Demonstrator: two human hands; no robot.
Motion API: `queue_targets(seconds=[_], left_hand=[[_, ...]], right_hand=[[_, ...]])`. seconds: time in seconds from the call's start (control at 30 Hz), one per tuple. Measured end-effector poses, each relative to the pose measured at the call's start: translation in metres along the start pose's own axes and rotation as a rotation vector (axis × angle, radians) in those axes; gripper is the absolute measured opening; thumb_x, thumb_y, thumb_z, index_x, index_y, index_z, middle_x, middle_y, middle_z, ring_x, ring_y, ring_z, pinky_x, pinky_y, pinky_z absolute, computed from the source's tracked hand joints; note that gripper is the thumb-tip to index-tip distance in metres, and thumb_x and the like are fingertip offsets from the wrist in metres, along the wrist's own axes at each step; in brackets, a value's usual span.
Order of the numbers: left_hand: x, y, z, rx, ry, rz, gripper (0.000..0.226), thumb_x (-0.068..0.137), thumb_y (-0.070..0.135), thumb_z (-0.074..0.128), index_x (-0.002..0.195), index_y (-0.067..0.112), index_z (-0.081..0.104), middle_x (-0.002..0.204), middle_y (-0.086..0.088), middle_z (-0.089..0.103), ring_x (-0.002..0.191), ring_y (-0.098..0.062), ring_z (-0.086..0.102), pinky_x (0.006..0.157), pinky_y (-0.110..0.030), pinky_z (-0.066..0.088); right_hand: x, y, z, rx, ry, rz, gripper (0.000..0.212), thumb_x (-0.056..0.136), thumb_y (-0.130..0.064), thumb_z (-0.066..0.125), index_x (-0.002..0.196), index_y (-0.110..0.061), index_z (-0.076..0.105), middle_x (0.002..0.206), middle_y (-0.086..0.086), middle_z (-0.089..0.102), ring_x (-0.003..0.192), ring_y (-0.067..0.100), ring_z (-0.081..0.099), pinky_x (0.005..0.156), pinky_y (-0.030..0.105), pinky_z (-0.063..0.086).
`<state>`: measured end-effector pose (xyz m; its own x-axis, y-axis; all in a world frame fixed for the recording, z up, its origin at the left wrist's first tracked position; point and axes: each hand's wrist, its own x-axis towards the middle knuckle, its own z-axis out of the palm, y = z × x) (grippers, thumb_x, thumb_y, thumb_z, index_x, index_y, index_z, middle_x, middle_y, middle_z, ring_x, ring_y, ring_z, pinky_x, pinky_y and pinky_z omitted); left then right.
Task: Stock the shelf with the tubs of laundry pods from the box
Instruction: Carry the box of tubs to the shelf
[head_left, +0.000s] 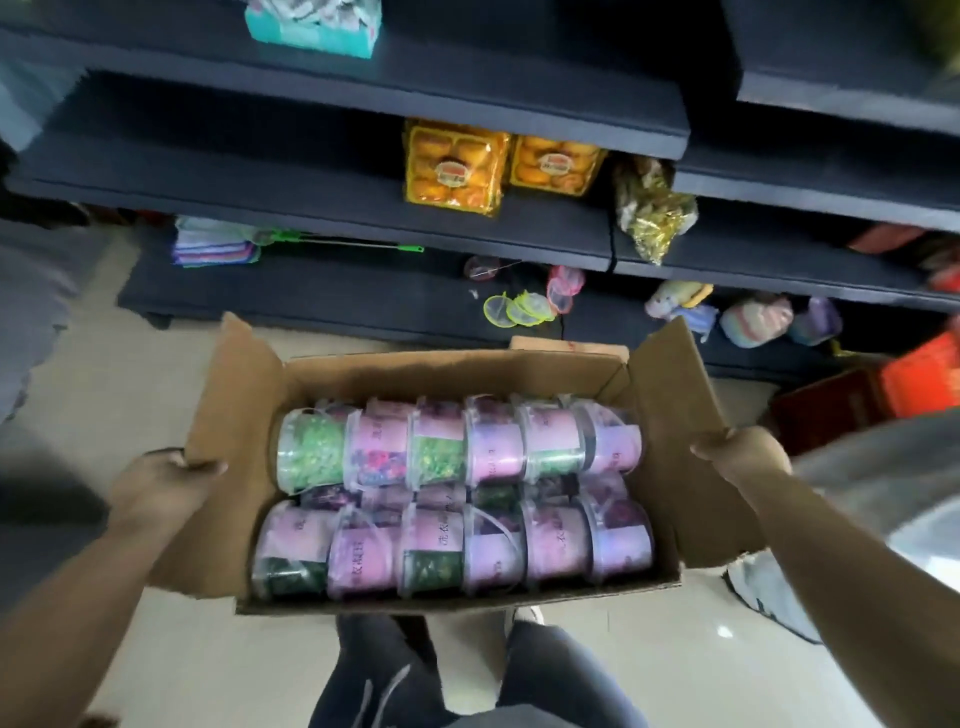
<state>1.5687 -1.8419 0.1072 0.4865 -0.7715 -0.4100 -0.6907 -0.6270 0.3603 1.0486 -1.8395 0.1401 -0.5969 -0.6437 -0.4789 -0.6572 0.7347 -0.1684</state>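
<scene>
Holding an open cardboard box (457, 371) up between both hands, above dark-trousered legs (395, 670) and a pale floor (104, 389), facing dark shelving (311, 192). Gripping the left flap (234, 405) with the left hand (161, 480): curled round the flap's outer edge, one fingertip lying over onto the inner face, the rest hidden behind the cardboard. Gripping the right flap (675, 410) with the right hand (743, 454) in much the same way, clamped round the outer edge, knuckles up, fingertips out of sight. Splaying both flaps up and outwards.

Packed inside the box: tubs of laundry pods (457, 499), clear plastic, lying on their sides in two rows of six, touching one another, with more glimpsed underneath in the gap between the rows. Wrapped mostly in pink and lilac labels; showing green pods through some walls, purple through others.

Stocked on the shelving, well apart from the box: two orange packs of pastries (454, 166) side by side, a clear bag of gold-wrapped pieces (654, 213) just right of them, a teal carton (317, 26) on a higher tier, folded cloths (215, 244) low at the left, yellow-green mesh rings (519, 309) and soft toys (680, 304) along the bottom tier. Parked on the floor at far right: a red crate (924, 374).
</scene>
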Motion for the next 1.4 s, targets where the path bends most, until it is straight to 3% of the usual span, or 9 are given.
queue_targets(seconds=[0.17, 0.27, 0.4, 0.53, 0.77, 0.97, 1.2, 1.3, 1.4], left_hand=[[0.077, 0.059, -0.020, 0.105, -0.069, 0.185, 0.028, 0.085, 0.023, 0.062, 0.071, -0.001, 0.062, 0.078, -0.023, 0.063, 0.079, -0.037, 0.058, 0.068, -0.036, 0.041], [0.113, 0.100, -0.021, 0.191, -0.098, 0.258, 0.034, 0.085, 0.024, 0.063, 0.061, 0.002, 0.053, 0.071, -0.021, 0.058, 0.076, -0.035, 0.057, 0.065, -0.035, 0.038], [0.144, 0.147, -0.011, 0.331, -0.147, 0.318, 0.033, 0.086, 0.031, 0.060, 0.078, -0.001, 0.059, 0.083, -0.023, 0.061, 0.080, -0.033, 0.056, 0.063, -0.032, 0.037], [0.162, 0.189, 0.001, 0.403, -0.208, 0.366, 0.033, 0.086, 0.033, 0.061, 0.085, 0.000, 0.060, 0.089, -0.022, 0.062, 0.083, -0.034, 0.057, 0.069, -0.035, 0.042], [0.192, 0.267, 0.034, 0.527, -0.323, 0.516, 0.040, 0.086, 0.034, 0.061, 0.092, -0.005, 0.061, 0.096, -0.025, 0.063, 0.083, -0.035, 0.057, 0.070, -0.036, 0.045], [0.210, 0.323, 0.045, 0.561, -0.360, 0.711, 0.035, 0.086, 0.030, 0.061, 0.085, -0.004, 0.059, 0.082, -0.021, 0.058, 0.074, -0.033, 0.053, 0.061, -0.033, 0.039], [0.196, 0.396, 0.064, 0.574, -0.440, 0.938, 0.036, 0.083, 0.021, 0.065, 0.097, -0.012, 0.059, 0.101, -0.030, 0.061, 0.095, -0.042, 0.058, 0.077, -0.041, 0.044], [0.172, 0.421, 0.087, 0.591, -0.475, 1.012, 0.036, 0.085, 0.013, 0.063, 0.106, -0.015, 0.055, 0.108, -0.033, 0.057, 0.102, -0.044, 0.055, 0.081, -0.043, 0.041], [0.149, 0.440, 0.113, 0.670, -0.471, 1.089, 0.038, 0.084, 0.015, 0.064, 0.106, -0.015, 0.057, 0.108, -0.034, 0.058, 0.102, -0.044, 0.055, 0.082, -0.043, 0.042]], right_hand=[[-0.024, -0.006, 0.021, 0.093, 0.035, 0.162, 0.033, 0.082, -0.025, 0.067, 0.098, 0.004, 0.067, 0.093, 0.024, 0.067, 0.089, 0.037, 0.063, 0.077, 0.038, 0.048], [-0.033, 0.000, 0.032, 0.206, 0.033, 0.278, 0.029, 0.081, -0.019, 0.068, 0.091, 0.008, 0.065, 0.086, 0.025, 0.064, 0.084, 0.037, 0.061, 0.072, 0.038, 0.044], [-0.036, 0.011, 0.047, 0.303, 0.006, 0.380, 0.022, 0.082, -0.017, 0.068, 0.086, 0.003, 0.062, 0.077, 0.018, 0.056, 0.074, 0.031, 0.054, 0.066, 0.034, 0.037], [-0.032, 0.024, 0.059, 0.366, 0.038, 0.510, 0.024, 0.080, -0.016, 0.070, 0.078, 0.007, 0.062, 0.078, 0.020, 0.057, 0.087, 0.040, 0.062, 0.068, 0.036, 0.040], [-0.054, 0.022, 0.070, 0.418, 0.052, 0.740, 0.028, 0.082, -0.025, 0.067, 0.088, 0.001, 0.063, 0.083, 0.019, 0.061, 0.083, 0.035, 0.062, 0.067, 0.033, 0.040], [-0.106, -0.005, 0.077, 0.526, 0.134, 0.906, 0.020, 0.079, -0.021, 0.070, 0.083, -0.002, 0.065, 0.072, 0.015, 0.058, 0.072, 0.030, 0.057, 0.063, 0.030, 0.038], [-0.163, -0.034, 0.097, 0.667, 0.214, 1.110, 0.021, 0.079, -0.019, 0.071, 0.084, 0.001, 0.067, 0.076, 0.017, 0.060, 0.083, 0.038, 0.063, 0.066, 0.034, 0.041], [-0.176, -0.032, 0.113, 0.747, 0.219, 1.209, 0.023, 0.080, -0.017, 0.070, 0.068, 0.001, 0.062, 0.071, 0.016, 0.058, 0.073, 0.032, 0.057, 0.065, 0.032, 0.038], [-0.179, -0.025, 0.131, 0.799, 0.180, 1.288, 0.026, 0.081, -0.017, 0.069, 0.062, -0.002, 0.058, 0.072, 0.016, 0.056, 0.081, 0.036, 0.061, 0.065, 0.030, 0.036]])
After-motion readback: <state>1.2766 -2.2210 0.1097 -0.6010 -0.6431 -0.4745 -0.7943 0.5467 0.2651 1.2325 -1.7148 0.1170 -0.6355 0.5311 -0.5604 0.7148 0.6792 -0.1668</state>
